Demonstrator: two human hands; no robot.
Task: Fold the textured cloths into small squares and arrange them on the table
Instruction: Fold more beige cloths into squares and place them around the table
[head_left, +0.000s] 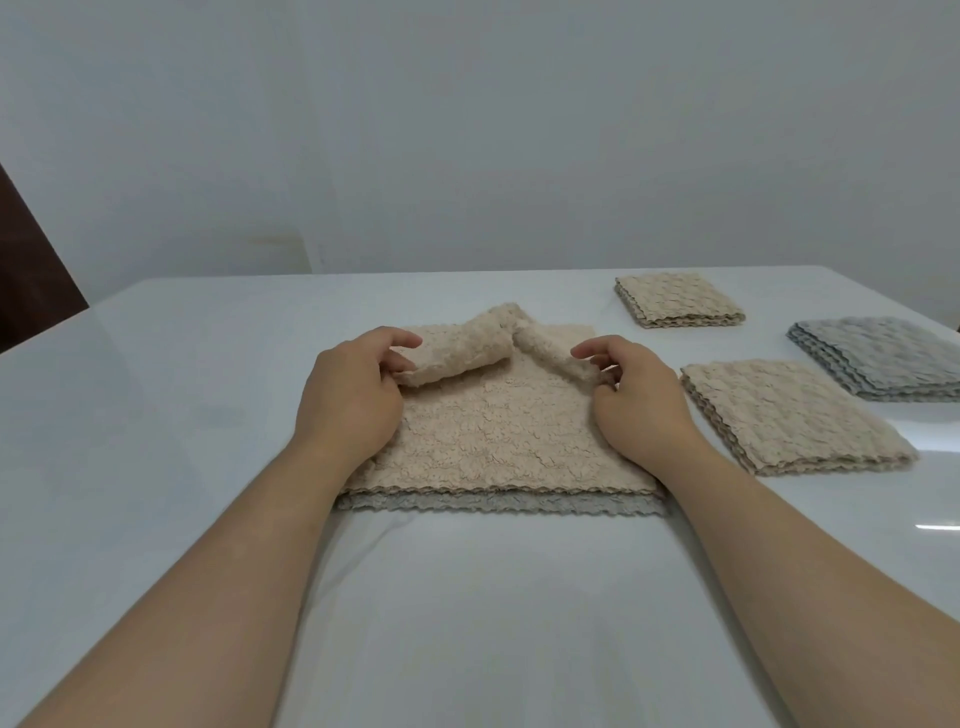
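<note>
White table (493, 623), nearest the viewer and spanning the whole foreground, glossy, with two bare forearms (249, 571) reaching over it from 7 and 5 o'clock toward the centre. At table centre, a beige cloth (493, 441) lies opened flat on a grey cloth (493, 503), of which only a scalloped strip shows along the near edge. The far edge of the beige cloth is lifted clear and curled back toward the person, peaking in the middle. Left hand (353, 400): fingers and thumb curled, pinching the raised far-left corner. Right hand (639, 405): likewise curled, pinching the raised far-right corner. At 3 o'clock from the centre, just beside the right wrist, a folded beige square (789, 415); at 2 o'clock, near the table's right edge, a folded grey square (883, 358); at 1 o'clock, farthest back, a smaller-looking second beige square (675, 301). The three folded squares lie apart from one another.
</note>
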